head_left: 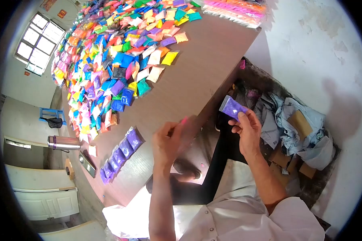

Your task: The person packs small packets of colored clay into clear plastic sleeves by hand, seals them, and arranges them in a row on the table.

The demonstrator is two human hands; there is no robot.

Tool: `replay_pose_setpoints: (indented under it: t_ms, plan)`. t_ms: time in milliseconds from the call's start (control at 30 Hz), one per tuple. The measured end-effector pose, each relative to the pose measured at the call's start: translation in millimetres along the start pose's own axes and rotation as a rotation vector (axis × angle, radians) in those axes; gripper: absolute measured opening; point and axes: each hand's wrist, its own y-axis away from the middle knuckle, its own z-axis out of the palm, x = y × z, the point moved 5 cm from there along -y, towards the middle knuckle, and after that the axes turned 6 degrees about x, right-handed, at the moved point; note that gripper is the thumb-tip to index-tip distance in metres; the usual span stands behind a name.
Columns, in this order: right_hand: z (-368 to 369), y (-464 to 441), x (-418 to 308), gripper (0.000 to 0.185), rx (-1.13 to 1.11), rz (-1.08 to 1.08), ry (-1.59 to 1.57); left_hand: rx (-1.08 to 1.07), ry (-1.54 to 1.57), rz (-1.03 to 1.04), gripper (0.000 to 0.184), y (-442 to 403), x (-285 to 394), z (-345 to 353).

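Observation:
My right hand (pixel 248 130) is closed on a small clear packet filled with purple (pixel 233 108), pinched at one end and held up beyond the table's edge. My left hand (pixel 167 142) is curled above the near edge of the table and partly blurred. A small pinkish-red spot shows by its fingertips, too smeared to name. Left of that hand, several more purple packets (pixel 126 148) lie overlapping in a slanted row on the brown table (pixel 197 60).
A big heap of multicoloured packets (pixel 120 60) covers the table's far left. Pink and orange bundles (pixel 233 12) lie at the far end. A steel flask (pixel 63 142) and a phone (pixel 87 163) are at the left edge. Cardboard and plastic scraps (pixel 299 124) pile by the wall.

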Motion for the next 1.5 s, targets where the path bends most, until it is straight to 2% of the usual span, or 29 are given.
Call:
replay_pose_setpoints:
  t_ms: [67, 133, 233, 267, 333, 367, 500, 633, 767, 900, 967, 1067, 1133, 1200, 1233, 1333, 1400, 1500]
  plan:
    - [2, 2, 4, 0.026, 0.013, 0.018, -0.004, 0.068, -0.097, 0.049, 0.009, 0, -9, -2]
    - [7, 5, 10, 0.027, -0.002, 0.049, 0.000, -0.027, -0.147, 0.346, 0.009, 12, -1, 7]
    - [21, 17, 12, 0.027, -0.101, 0.116, 0.022, -0.083, -0.185, 0.371, 0.009, 32, 10, 10]
    - [24, 20, 14, 0.027, -0.097, 0.114, 0.022, -0.086, -0.183, 0.372, 0.009, 35, 12, 7]
    - [35, 32, 27, 0.025, -0.174, 0.259, -0.004, 0.069, -0.059, 0.104, 0.010, 34, -1, -13]
    - [41, 39, 32, 0.017, -0.175, 0.301, -0.004, 0.106, -0.012, 0.136, 0.012, 36, -3, -19]
    - [67, 63, 53, 0.019, -0.214, 0.378, -0.024, 0.152, 0.062, 0.144, 0.012, 47, -1, -20]
    - [82, 72, 73, 0.021, -0.263, 0.424, 0.066, 0.187, -0.036, 0.137, 0.014, 35, -15, -19]
    - [80, 75, 69, 0.020, -0.279, 0.368, 0.150, 0.247, -0.163, 0.088, 0.014, 19, -30, -34]
    - [83, 75, 62, 0.024, -0.297, 0.249, 0.227, 0.284, -0.062, 0.009, 0.014, 24, -26, -35]
    - [85, 76, 61, 0.025, -0.297, 0.224, 0.252, 0.191, -0.019, 0.173, 0.014, 30, -16, -22]
    - [87, 76, 59, 0.026, -0.292, 0.200, 0.281, 0.194, -0.150, 0.157, 0.014, 18, -21, -20]
    - [84, 73, 63, 0.025, -0.323, 0.131, 0.308, 0.200, -0.181, 0.139, 0.013, 8, -17, -26]
    - [85, 71, 60, 0.025, -0.324, 0.128, 0.310, 0.185, -0.145, 0.002, 0.013, 2, -21, -31]
    - [84, 72, 60, 0.025, -0.321, 0.132, 0.313, 0.182, -0.146, 0.003, 0.013, 3, -19, -31]
    - [84, 73, 63, 0.025, -0.307, 0.131, 0.304, 0.228, -0.085, 0.070, 0.012, 14, -16, -26]
    - [84, 73, 68, 0.024, -0.301, 0.139, 0.291, 0.164, -0.098, 0.278, 0.011, 19, -10, -12]
    - [85, 71, 61, 0.022, -0.307, 0.136, 0.306, 0.167, -0.190, 0.259, 0.011, 8, -9, -15]
